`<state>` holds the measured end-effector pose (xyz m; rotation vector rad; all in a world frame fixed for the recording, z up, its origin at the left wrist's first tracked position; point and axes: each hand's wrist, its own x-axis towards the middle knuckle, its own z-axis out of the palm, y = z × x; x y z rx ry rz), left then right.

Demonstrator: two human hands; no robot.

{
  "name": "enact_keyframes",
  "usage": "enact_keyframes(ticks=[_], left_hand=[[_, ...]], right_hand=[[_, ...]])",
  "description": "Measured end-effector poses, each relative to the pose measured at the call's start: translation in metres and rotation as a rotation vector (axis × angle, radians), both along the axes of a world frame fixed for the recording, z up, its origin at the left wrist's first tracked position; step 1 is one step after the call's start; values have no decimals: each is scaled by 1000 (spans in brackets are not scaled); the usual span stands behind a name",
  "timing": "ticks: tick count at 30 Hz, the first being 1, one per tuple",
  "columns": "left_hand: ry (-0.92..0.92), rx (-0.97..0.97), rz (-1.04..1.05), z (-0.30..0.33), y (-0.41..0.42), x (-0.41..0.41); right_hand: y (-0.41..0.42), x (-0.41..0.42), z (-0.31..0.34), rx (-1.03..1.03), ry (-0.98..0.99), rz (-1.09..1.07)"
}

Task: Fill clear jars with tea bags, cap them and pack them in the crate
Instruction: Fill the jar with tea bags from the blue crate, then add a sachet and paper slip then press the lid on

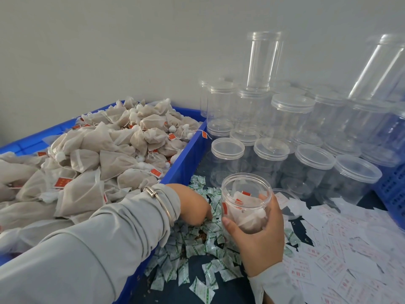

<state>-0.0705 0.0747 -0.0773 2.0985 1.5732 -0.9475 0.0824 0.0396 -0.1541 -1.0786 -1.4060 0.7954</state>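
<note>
My right hand grips an open clear jar that holds several tea bags with red tags. My left hand reaches down into a heap of small green-and-white sachets on the dark table, its fingertips curled among them; whether it pinches one is hidden. A blue tray on the left is piled high with beige tea bags. A loose clear lid lies just right of the held jar.
Several capped empty clear jars stand and lie stacked against the wall at the back right. White paper slips with red print cover the table at the right. A blue crate sits at the right edge.
</note>
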Motion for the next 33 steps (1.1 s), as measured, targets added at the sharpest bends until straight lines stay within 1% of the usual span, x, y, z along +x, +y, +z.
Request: enact_keyframes(ticks=[8, 16, 18, 20, 22, 26, 28, 29, 31, 33], left_hand=[[-13, 13, 0, -1, 0, 1], [56, 29, -39, -8, 3, -1], [57, 70, -39, -10, 3, -3], [3, 127, -2, -7, 3, -5], [-176, 243, 88, 2, 3, -8], [-638, 680, 316, 25, 1, -15], [-893, 803, 424, 32, -1, -16], [-1007, 822, 461, 35, -1, -15], [-1192, 772, 499, 37, -3, -11], [-1280, 697, 459, 38, -7, -6]], right_hand=[[1, 1, 0, 0, 19, 18], [1, 1, 1, -1, 22, 26], [1, 2, 0, 2, 10, 22], [2, 2, -1, 0, 4, 18], [4, 2, -2, -5, 6, 17], [6, 3, -5, -6, 16, 13], [6, 2, -6, -11, 17, 18], [6, 2, -7, -11, 13, 17], [5, 0, -8, -10, 10, 13], [4, -2, -8, -7, -11, 9]])
